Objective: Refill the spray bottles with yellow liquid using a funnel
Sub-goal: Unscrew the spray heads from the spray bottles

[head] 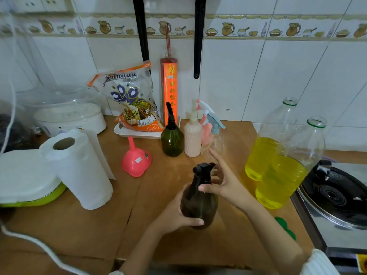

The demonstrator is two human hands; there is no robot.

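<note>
Brown spray bottle upright on tabletop, near front edge. Left hand wraps lower body; right hand at black trigger head, thumb on neck, index finger extended, fingers loosely spread. Bottle judged light, stiff plastic, smooth; best held low on belly while collar is twisted. Pink funnel lies mouth-down, well left. Two open jugs of yellow liquid at right: judged heavy, thin-walled; support from below, grip at neck.
</note>
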